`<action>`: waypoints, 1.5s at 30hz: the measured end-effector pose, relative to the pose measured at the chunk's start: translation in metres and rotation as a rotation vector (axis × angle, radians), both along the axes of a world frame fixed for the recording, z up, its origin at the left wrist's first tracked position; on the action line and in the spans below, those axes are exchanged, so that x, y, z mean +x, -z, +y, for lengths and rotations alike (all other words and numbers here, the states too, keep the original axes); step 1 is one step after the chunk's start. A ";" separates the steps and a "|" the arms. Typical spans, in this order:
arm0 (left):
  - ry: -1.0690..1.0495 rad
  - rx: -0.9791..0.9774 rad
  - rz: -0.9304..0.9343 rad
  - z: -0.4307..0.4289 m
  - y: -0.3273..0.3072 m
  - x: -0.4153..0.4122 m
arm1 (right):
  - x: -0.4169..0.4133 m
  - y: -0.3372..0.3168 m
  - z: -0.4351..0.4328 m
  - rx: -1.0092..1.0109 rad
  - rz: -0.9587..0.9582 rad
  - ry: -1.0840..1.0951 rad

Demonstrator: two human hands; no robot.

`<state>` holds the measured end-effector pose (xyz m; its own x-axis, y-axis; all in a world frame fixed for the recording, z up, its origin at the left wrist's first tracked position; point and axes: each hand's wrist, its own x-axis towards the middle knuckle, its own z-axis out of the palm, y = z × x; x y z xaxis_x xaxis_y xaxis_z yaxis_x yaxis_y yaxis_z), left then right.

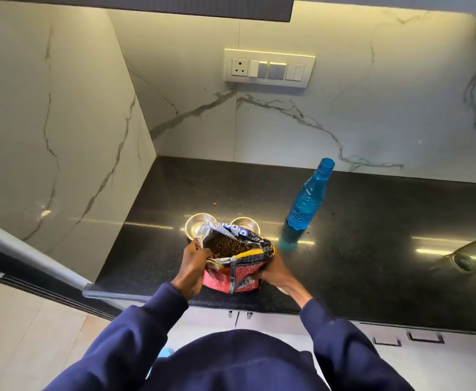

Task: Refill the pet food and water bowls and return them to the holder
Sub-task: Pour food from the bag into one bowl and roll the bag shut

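Fingers (205, 253) of the left hand (192, 268) hook over the nine o'clock lip of the food bag (239, 275), pinching it open; the right hand (273, 269) clasps the bag's three o'clock side, its fingertips hidden behind the foil; the bag is upright at the near edge of the counter (372, 235), mouth gaping, kibble (228, 246) showing inside. Just beyond it, at twelve o'clock, sit two steel bowls; the left bowl (194, 224) shows bare shining metal, the right bowl (246, 221) is mostly hidden; a blue water bottle (304, 204) stands at two o'clock. By my reading nothing is poured yet; food, water and the return to the holder, which is out of view, all remain.
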<state>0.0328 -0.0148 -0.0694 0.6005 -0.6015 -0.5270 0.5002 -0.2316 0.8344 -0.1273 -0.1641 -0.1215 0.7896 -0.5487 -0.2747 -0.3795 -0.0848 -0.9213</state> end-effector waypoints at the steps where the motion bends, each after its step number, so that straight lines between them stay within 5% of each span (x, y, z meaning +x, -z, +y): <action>1: 0.026 -0.002 -0.010 0.000 -0.001 0.000 | 0.000 -0.002 -0.001 -0.004 -0.002 0.018; 7: 0.109 0.075 -0.148 0.002 -0.004 0.005 | -0.001 -0.031 -0.018 0.131 -0.077 0.127; 12: 0.105 0.247 -0.463 -0.004 -0.010 0.013 | -0.001 -0.056 -0.029 0.056 -0.071 0.031; 17: 0.204 0.214 -0.706 -0.002 -0.016 0.010 | -0.001 -0.065 -0.032 0.051 -0.046 0.234; 21: 0.255 0.143 -0.894 -0.002 -0.017 0.009 | 0.008 -0.073 -0.027 -0.182 0.186 0.126; 25: 0.421 0.262 -0.899 -0.001 -0.017 0.009 | 0.022 -0.074 -0.013 -0.387 0.401 0.001; 39: 0.631 0.402 -0.912 -0.004 -0.031 0.018 | 0.030 -0.092 -0.017 -0.813 0.176 0.093; 42: 0.601 0.422 -0.987 -0.006 -0.029 0.017 | 0.040 -0.094 0.001 -0.800 0.001 -0.087; 45: 0.589 0.522 -1.108 -0.005 -0.028 0.015 | 0.051 -0.090 0.008 -0.839 0.129 -0.274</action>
<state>0.0478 -0.0201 -0.0413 0.5795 -0.7941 -0.1833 -0.6519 -0.5867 0.4804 -0.0764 -0.1559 -0.0320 0.9133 -0.4056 0.0366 -0.3433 -0.8150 -0.4668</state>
